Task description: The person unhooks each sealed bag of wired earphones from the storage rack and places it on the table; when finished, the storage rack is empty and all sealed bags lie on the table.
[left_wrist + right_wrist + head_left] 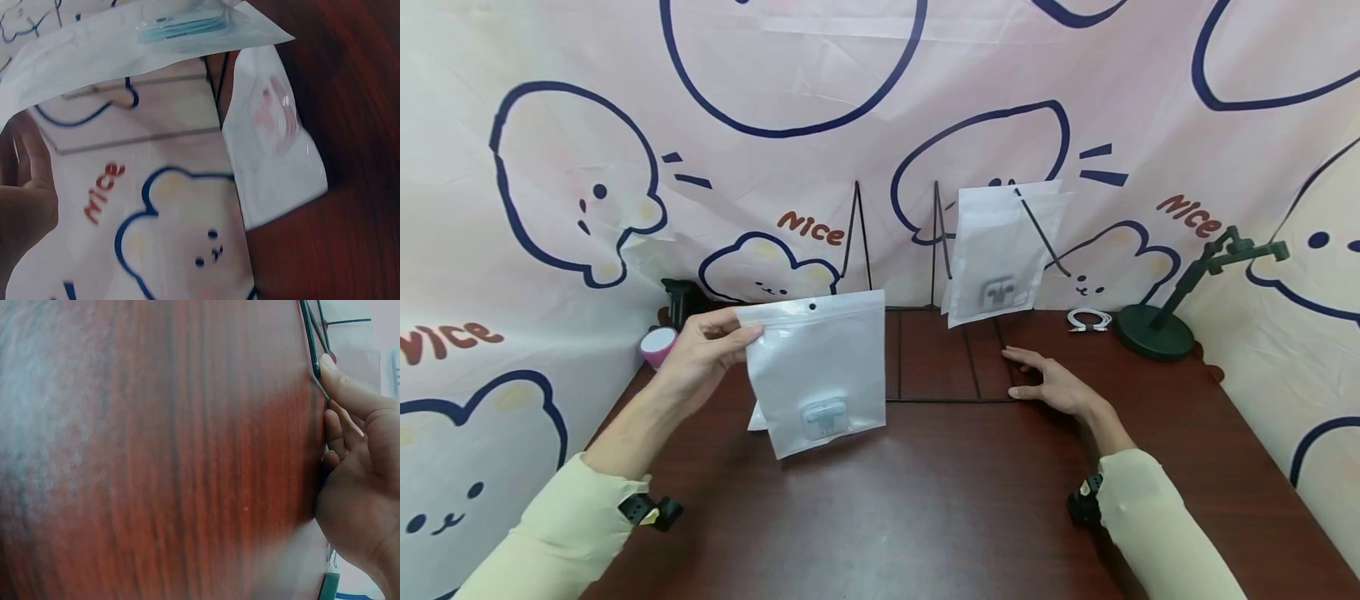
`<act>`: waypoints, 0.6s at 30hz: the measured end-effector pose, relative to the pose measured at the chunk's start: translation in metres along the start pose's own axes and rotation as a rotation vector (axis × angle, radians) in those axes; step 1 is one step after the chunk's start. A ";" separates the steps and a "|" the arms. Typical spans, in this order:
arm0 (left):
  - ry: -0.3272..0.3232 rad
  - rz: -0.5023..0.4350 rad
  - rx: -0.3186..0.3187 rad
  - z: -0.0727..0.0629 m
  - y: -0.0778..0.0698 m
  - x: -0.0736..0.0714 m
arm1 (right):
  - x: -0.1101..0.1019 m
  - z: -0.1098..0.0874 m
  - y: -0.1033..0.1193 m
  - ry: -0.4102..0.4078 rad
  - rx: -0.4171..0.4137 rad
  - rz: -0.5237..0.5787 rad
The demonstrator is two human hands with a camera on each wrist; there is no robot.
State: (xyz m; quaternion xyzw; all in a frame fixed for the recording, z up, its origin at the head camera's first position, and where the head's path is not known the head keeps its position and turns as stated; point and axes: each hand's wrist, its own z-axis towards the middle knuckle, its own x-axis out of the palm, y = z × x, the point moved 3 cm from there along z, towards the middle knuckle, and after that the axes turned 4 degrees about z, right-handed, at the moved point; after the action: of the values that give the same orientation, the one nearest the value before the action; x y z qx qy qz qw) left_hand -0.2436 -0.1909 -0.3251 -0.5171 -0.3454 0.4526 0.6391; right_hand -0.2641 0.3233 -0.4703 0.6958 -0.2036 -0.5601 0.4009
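My left hand (703, 358) pinches the top left corner of a white zip bag (816, 358), held up above the table. A small pale earphone case (825, 418) shows through its lower part. Behind it, mostly hidden, is another white bag (284, 187), with something pink inside it in the left wrist view. My right hand (1052, 383) is at the front right corner of a black wire display rack (951, 401), its thumb and fingers gripping the base wire. From the rack's right hook hang white bags (1000, 242), the front one showing earphones.
A green stand (1157, 333) and a coiled white cable (1088, 320) sit at the back right. At the back left are a pink round container (658, 346) and a black object (681, 300). A printed cloth backdrop (820, 67) rises behind the brown table (887, 517).
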 end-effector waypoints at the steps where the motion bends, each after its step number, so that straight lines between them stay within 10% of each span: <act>1: -0.003 -0.012 0.007 -0.002 -0.002 -0.004 | 0.000 0.000 0.000 0.000 0.002 0.002; 18: -0.213 -0.230 0.173 -0.038 -0.008 -0.091 | 0.000 0.000 -0.002 -0.001 0.009 0.004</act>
State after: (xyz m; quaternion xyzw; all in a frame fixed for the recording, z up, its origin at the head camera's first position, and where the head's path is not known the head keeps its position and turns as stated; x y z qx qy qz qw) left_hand -0.2394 -0.2902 -0.3235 -0.3664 -0.4278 0.4566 0.6887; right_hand -0.2650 0.3245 -0.4716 0.6972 -0.2074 -0.5586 0.3986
